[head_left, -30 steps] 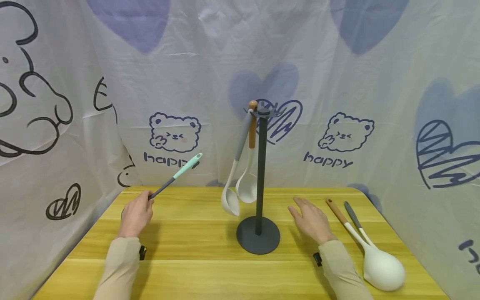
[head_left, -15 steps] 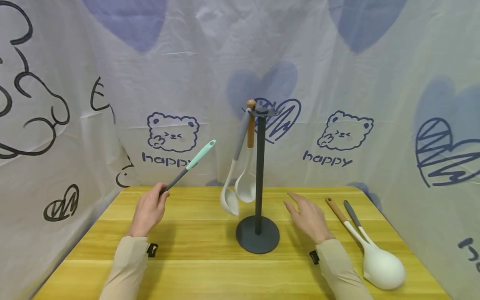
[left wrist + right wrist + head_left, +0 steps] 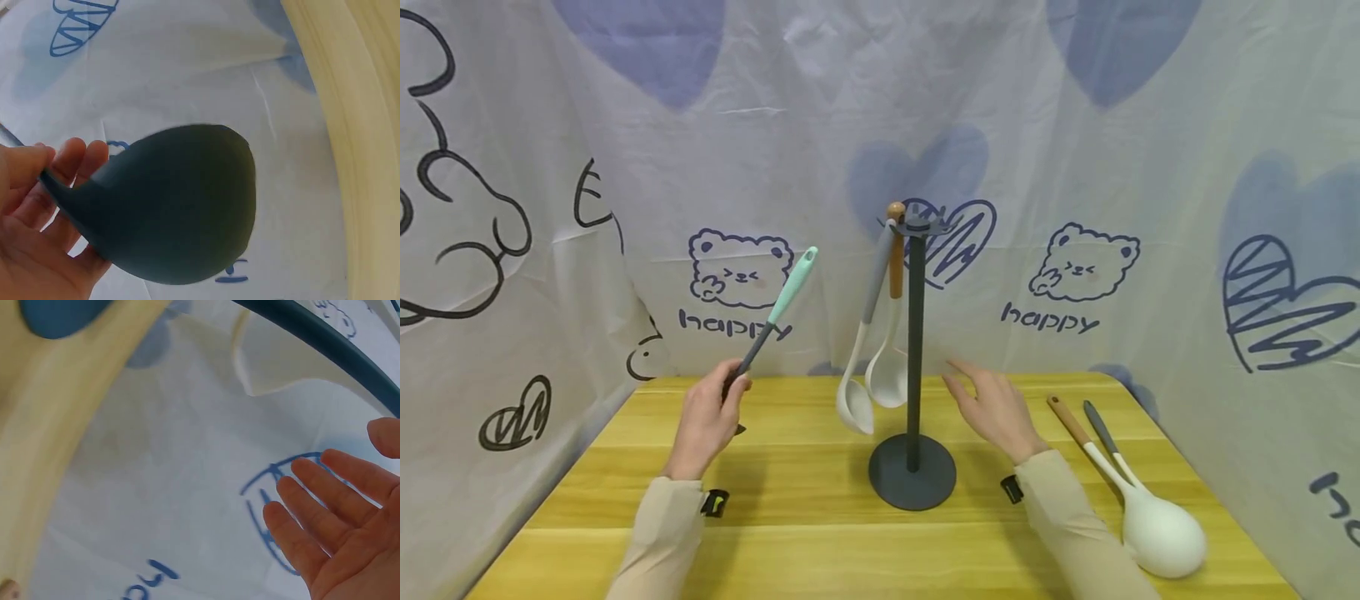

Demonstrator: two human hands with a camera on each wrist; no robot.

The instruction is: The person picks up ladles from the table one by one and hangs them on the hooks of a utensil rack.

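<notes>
My left hand (image 3: 707, 421) grips a kitchen utensil (image 3: 790, 287) by the lower part of its dark shaft. Its mint handle, with a hole at the end, points up and slightly right. In the left wrist view its broad, solid, dark head (image 3: 178, 206) shows, rounded and tapering to the neck. My right hand (image 3: 996, 412) hovers over the table, fingers extended and holding nothing, just right of a dark utensil stand (image 3: 915, 350). Two white ladles hang on the stand's left side, one with a grey handle (image 3: 878, 275), the other with a wooden handle (image 3: 896, 262).
At the table's right lie two more utensils, one with a brown handle (image 3: 1070, 419), the other with a grey handle (image 3: 1101, 429). A large white rounded head (image 3: 1165, 533) lies toward me. The stand's round base (image 3: 912, 492) rests on the wooden table (image 3: 805, 550); a patterned curtain (image 3: 820, 167) hangs behind.
My left hand has moved right with the utensil, whose handle now points more steeply upward. My right hand has shifted left toward the stand.
</notes>
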